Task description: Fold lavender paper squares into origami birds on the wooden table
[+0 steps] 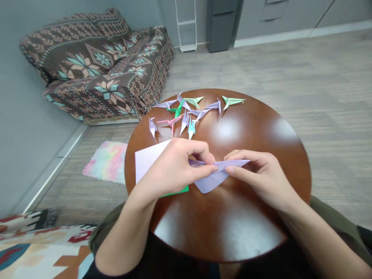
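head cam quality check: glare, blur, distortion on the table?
Head view: broad white glare patches on the glossy table, far side and near edge. Left hand and right hand, pinching the lilac paper, look reasonably sharp; the folded cranes are a little soft. Wide-angle bending curves the floor and wall lines toward the edges. Lighting is even, shadows faint.

I see a round, glossy, dark brown wooden table [261, 128] on a pale grey wood-grain plank floor [290, 69]. At far left, a sofa under a brown, patterned throw with teal snowflakes [95, 66] stands against a grey-blue wall [20, 135]. A white wire rack [186, 27] and dark grey cabinet [222, 23] stand behind. A small pastel rainbow mat [107, 161] lies nearby.
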`<action>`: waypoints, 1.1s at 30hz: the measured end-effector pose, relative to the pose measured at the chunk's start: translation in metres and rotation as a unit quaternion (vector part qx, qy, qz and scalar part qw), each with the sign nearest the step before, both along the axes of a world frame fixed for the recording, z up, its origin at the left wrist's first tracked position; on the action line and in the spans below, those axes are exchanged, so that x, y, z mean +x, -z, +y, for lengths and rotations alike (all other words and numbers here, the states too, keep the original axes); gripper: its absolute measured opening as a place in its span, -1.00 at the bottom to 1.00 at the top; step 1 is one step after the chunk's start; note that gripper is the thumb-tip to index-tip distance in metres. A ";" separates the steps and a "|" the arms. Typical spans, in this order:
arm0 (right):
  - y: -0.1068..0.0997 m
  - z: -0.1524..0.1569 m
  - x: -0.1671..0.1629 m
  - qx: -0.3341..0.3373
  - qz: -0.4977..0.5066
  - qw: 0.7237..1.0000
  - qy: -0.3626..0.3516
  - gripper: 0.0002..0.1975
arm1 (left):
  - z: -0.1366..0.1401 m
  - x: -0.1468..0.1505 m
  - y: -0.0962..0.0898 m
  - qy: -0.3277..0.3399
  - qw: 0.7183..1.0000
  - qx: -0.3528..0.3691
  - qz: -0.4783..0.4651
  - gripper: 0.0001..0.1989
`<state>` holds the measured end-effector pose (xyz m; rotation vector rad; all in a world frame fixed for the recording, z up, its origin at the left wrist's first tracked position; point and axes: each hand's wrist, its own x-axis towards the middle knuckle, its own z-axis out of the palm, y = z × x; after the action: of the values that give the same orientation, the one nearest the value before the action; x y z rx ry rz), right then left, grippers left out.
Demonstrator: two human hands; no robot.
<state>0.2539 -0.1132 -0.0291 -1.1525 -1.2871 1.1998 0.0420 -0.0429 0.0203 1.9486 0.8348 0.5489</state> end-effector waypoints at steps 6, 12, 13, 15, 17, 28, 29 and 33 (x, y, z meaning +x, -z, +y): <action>0.004 0.001 0.003 0.014 0.010 1.000 0.015 -0.87 | -0.002 0.007 0.002 -0.022 0.999 -0.030 -0.029 -0.90; 0.009 0.000 0.004 0.013 0.037 0.999 0.031 -0.87 | -0.003 0.009 0.003 -0.024 0.998 -0.054 -0.017 -0.93; 0.010 0.000 0.005 0.012 0.045 0.998 0.029 -0.87 | -0.003 0.009 0.003 -0.023 0.998 -0.061 -0.021 -0.94; 0.013 0.001 0.006 0.009 0.060 0.998 0.028 -0.87 | -0.003 0.010 0.004 -0.024 0.997 -0.073 -0.031 -0.94; 0.015 0.001 0.006 0.003 0.067 0.997 0.024 -0.88 | -0.003 0.011 0.004 -0.025 0.995 -0.085 -0.042 -0.93; 0.018 0.000 0.003 -0.007 0.077 0.996 0.045 -0.89 | -0.005 0.016 0.006 -0.045 0.995 -0.084 -0.041 -0.94; 0.019 0.001 0.004 -0.009 0.083 0.995 0.047 -0.89 | -0.005 0.016 0.006 -0.048 0.995 -0.083 -0.041 -0.93; 0.023 0.001 0.006 -0.036 0.102 0.993 0.043 -0.93 | -0.004 0.017 0.008 -0.063 0.993 -0.086 -0.048 -0.93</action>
<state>0.2603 -0.1120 -0.0524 -1.0946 -1.0395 1.2726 0.0585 -0.0466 0.0123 1.7072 0.9164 0.6196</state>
